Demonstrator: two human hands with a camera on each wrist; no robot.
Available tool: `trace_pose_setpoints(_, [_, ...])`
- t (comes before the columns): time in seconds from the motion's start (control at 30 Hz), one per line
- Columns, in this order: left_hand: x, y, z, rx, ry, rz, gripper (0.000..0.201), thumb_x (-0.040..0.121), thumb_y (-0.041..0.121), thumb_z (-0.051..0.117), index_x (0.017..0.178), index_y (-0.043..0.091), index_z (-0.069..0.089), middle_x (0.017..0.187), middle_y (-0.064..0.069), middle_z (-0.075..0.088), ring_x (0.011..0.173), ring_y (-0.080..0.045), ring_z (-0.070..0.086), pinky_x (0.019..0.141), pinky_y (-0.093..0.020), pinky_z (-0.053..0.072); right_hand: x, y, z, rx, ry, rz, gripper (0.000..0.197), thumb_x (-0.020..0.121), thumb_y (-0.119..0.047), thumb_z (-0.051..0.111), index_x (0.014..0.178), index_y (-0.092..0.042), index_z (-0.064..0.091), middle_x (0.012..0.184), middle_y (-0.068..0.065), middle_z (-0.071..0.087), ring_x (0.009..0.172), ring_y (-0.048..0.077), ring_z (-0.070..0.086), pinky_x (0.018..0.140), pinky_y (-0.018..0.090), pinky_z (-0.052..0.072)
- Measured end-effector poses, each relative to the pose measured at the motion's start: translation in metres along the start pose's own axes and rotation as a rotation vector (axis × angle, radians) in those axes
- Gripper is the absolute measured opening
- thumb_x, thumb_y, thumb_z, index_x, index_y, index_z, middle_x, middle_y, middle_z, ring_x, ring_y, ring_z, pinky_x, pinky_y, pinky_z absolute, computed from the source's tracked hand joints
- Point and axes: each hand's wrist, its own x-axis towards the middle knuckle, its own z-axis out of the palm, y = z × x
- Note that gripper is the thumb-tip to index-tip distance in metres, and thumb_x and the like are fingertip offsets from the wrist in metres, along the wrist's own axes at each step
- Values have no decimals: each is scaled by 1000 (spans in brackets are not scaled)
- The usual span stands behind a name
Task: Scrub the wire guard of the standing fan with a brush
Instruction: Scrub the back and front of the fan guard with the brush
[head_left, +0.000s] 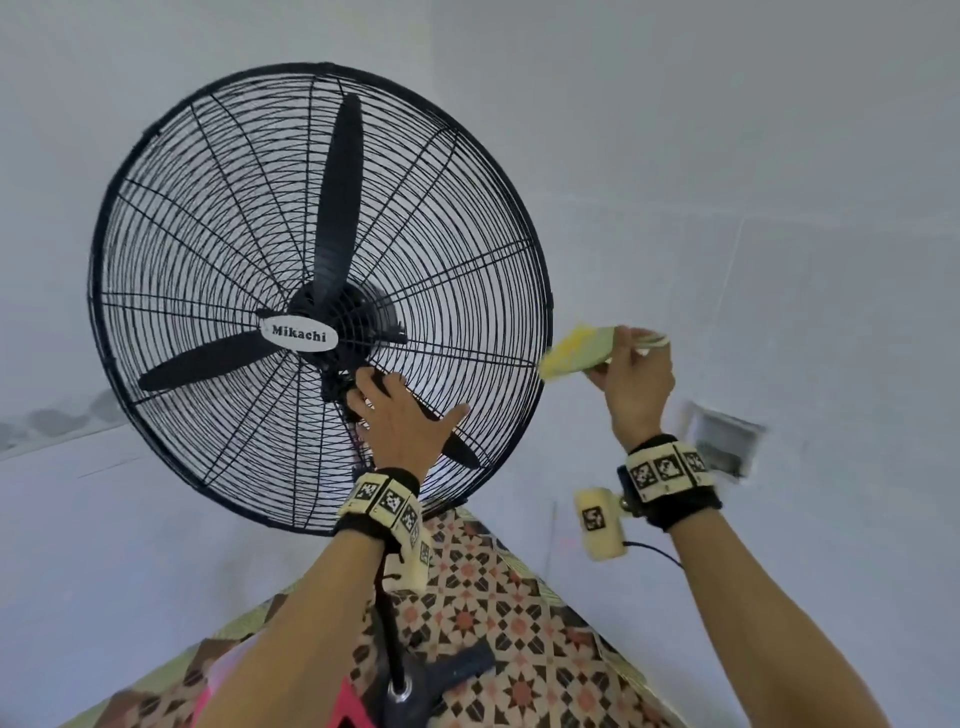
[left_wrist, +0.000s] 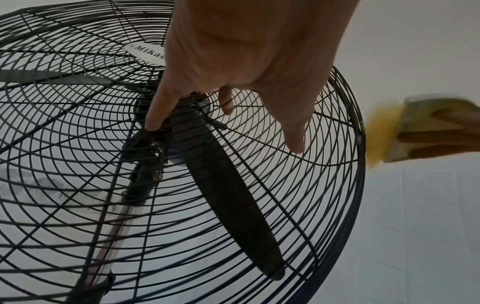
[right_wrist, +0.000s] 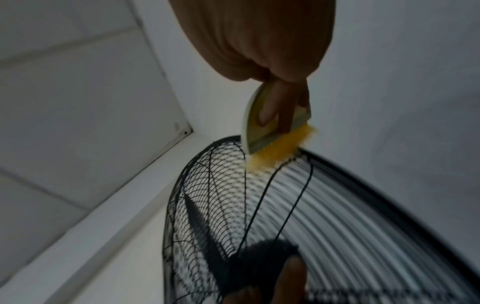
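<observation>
Where black guard (head_left: 218, 218) tilts up against white wall (head_left: 727, 156), brush (head_left: 576, 352) meets its right rim, yellow bristles (right_wrist: 279, 150) touching outer wires. Right hand (head_left: 631, 384) grips brush body, fingers (right_wrist: 270, 107) curled over its back. Left hand (head_left: 402, 415) lies on guard below hub, fingers (left_wrist: 158, 115) spread, tips on wires. Badge (head_left: 298, 334) at centre; three black blades (head_left: 340, 197) behind wires. Patterned floor (head_left: 519, 623) beneath.
</observation>
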Motion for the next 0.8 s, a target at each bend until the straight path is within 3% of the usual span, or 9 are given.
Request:
trace_pose_setpoints(0.03, [0,0,0,0,1,6,109,70,78,76,139,1,42,160,-24,18,144,-50,20,102,-69,45,-7,4,7,166,0,137,30,106,-25,56,115,3,56,113,20,67,101,29,72,68,37,65])
trace_pose_setpoints(0.1, [1,0,-1,7,2,11,109,71,77,77,139,0,42,159,-25,19,143,-51,21,103,-69,44,-21,5,20,317,28,244,29,107,-22,52,121,4,53,123,25,62,108,33,69,68,33,63])
trace_pose_setpoints(0.27, [3,-1,-2,11,13,21,105,72,75,77,135,-1,43,159,-26,20,143,-51,22,106,-69,41,-74,-9,45,299,-78,203,30,108,-24,48,124,1,51,121,14,62,107,24,69,70,31,63])
trace_pose_setpoints(0.47, [2,-6,2,15,27,43,106,70,80,74,134,1,44,158,-26,22,140,-50,25,98,-71,47,-64,-3,30,556,238,351,18,108,-21,47,118,-5,48,127,21,58,109,33,68,68,32,63])
trace_pose_setpoints(0.53, [2,-5,0,28,22,36,107,71,80,74,135,0,44,158,-26,21,141,-50,25,103,-68,44,-75,-4,35,501,185,355,15,109,-21,47,117,-9,46,131,20,56,111,31,66,65,28,62])
trace_pose_setpoints(0.67, [5,-5,-1,46,28,42,106,69,77,78,133,0,43,158,-27,23,140,-50,26,104,-67,44,-106,-7,45,417,-100,268,25,109,-24,47,125,-5,50,121,6,61,106,15,66,73,33,62])
trace_pose_setpoints(0.73, [4,-6,0,48,27,51,106,68,79,76,132,1,44,157,-26,24,139,-50,27,101,-67,46,-103,-6,40,449,-32,250,23,108,-24,47,122,-6,51,119,5,62,106,15,67,74,34,62])
trace_pose_setpoints(0.8, [1,-7,0,50,38,61,106,69,82,74,132,1,46,157,-27,25,139,-50,28,102,-66,44,-89,-5,34,533,146,273,18,109,-23,47,119,-9,48,124,11,61,106,21,68,70,31,62])
